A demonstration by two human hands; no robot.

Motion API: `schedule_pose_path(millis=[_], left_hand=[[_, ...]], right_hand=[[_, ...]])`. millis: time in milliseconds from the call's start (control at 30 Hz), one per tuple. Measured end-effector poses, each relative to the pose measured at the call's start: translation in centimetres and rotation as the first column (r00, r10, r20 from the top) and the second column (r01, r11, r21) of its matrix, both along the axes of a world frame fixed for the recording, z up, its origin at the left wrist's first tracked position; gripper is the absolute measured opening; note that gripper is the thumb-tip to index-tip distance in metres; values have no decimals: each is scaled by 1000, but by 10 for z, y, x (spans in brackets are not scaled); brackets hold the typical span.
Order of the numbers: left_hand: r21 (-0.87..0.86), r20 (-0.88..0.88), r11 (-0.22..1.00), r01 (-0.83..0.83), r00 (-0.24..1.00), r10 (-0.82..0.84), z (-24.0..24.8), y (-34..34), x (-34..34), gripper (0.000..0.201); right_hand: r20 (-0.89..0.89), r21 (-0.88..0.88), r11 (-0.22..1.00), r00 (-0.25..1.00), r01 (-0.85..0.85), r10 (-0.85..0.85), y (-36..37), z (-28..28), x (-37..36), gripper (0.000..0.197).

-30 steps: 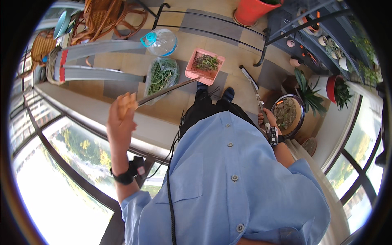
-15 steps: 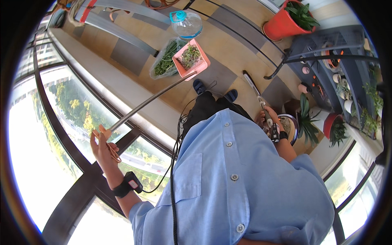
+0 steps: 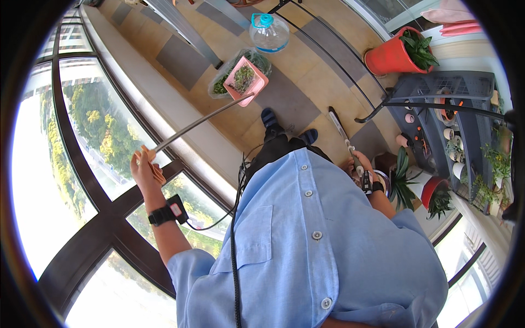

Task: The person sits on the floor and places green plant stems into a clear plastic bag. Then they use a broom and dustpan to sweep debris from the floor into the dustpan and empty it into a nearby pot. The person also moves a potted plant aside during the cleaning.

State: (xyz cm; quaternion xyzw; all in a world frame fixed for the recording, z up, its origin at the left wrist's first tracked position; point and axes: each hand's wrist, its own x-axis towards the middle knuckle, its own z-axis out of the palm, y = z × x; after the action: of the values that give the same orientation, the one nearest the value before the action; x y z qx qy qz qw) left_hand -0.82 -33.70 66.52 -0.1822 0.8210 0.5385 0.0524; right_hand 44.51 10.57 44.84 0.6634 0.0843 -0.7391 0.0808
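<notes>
My left hand (image 3: pixel 145 172) is closed around the tan-orange end of a metal pole, with a tan strap hanging by the fingers. The pole runs to a pink dustpan (image 3: pixel 256 87) holding green and brown plant bits. The pan partly covers a clear plastic bag (image 3: pixel 217 87) of green leaves. At the right, my right hand (image 3: pixel 363 162) is closed on the grey handle of a slim long tool (image 3: pixel 340 127) with a pale, dark-edged end pointing away. Its exact kind is unclear, and part of its grip is hidden by my fingers.
A large clear water bottle (image 3: pixel 270 36) with a blue cap stands beyond the bag. Black metal rails (image 3: pixel 333 54) cross the tiled floor. To the right are a red plant pot (image 3: pixel 387 58), a grey shelf (image 3: pixel 465 90) with small pots, and more potted plants. Windows line the left side.
The dustpan has swung left over the bag, its pole moving with it. My left hand has shifted slightly right and up. The view has turned a little; my right hand keeps its tool.
</notes>
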Motion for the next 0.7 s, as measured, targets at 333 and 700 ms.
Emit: schedule_pose_path(millis=[333, 700], left_hand=[[27, 7, 955, 294, 956, -294, 15, 85, -136, 26], [153, 110, 929, 338, 928, -356, 8, 182, -252, 5]], right_hand=[[-61, -147, 989, 998, 10, -20, -16, -15, 16, 38], [-100, 18, 991, 987, 129, -127, -43, -6, 23, 32]])
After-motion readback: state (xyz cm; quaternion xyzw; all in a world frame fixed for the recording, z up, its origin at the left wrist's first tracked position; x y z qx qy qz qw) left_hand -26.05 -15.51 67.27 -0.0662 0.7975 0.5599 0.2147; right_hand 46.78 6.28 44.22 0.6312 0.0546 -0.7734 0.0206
